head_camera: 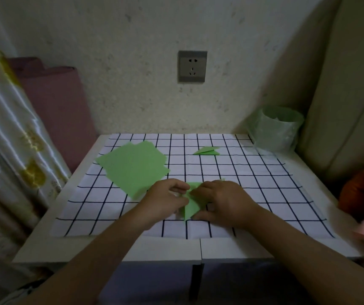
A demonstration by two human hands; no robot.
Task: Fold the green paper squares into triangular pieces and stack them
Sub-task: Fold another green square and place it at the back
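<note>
Green paper piece (pixel 191 205) lies on the checked cloth (pixel 264 190) at the near middle of the worktop (pixel 172 247), between both hands. Its long axis runs away from the person, tapering to a near point. Left hand (pixel 165 202) pinches its far-left edge with curled fingers (pixel 180 187). Right hand (pixel 223 203) covers its right part; pressing or pinching, I cannot tell. Both hands touch it. Folded triangles (pixel 207 151) lie well apart, far right.
</note>
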